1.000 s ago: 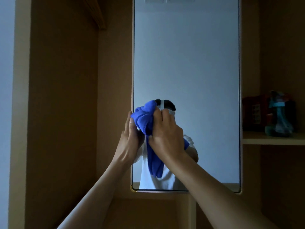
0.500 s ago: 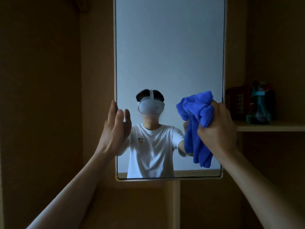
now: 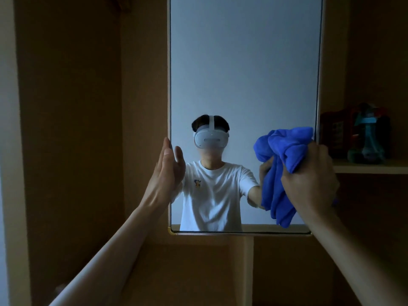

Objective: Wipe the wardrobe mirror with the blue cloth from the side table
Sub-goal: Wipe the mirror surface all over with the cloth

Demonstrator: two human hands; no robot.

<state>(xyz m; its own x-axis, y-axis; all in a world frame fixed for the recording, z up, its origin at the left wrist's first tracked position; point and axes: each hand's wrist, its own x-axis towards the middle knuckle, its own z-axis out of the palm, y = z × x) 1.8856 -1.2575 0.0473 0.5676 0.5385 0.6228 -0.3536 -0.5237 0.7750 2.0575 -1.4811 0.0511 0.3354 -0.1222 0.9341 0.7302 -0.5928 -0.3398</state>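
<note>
Head view, dim light. The mirror [image 3: 242, 74] is filling the centre of the frame, running from the top edge to below the middle, and it is sitting in a brown wardrobe [image 3: 70, 129].

The right hand [image 3: 309, 177] is sitting at centre right, over the mirror's lower right edge. Its fingers are curling tight and gripping the cloth [image 3: 284, 164]. The cloth is blue and bunched. One wad is sticking out above and left of the fist. The rest is hanging down in folds, with its tip ending just above the mirror's bottom edge. The cloth is sitting in front of the glass at lower right. Can't tell whether it is actually pressing on the glass.

The left hand [image 3: 167, 173] is up at the mirror's left edge, left of centre, showing edge-on. Its fingers are straight and together, holding nothing. Its reflection is meeting it right at the frame, so it is looking like contact there.

Both forearms are coming in bare from the bottom corners.

The mirror is reflecting the person in a white T-shirt [image 3: 212, 195] and a white headset [image 3: 210, 140], in its lower middle, with a pale wall behind.

A shelf [image 3: 371, 168] is sticking out at centre right, just beside the mirror. It is carrying a teal bottle [image 3: 366, 140] and, to the bottle's left, a dark red item [image 3: 333, 133]. Both are too dark to identify properly.
</note>
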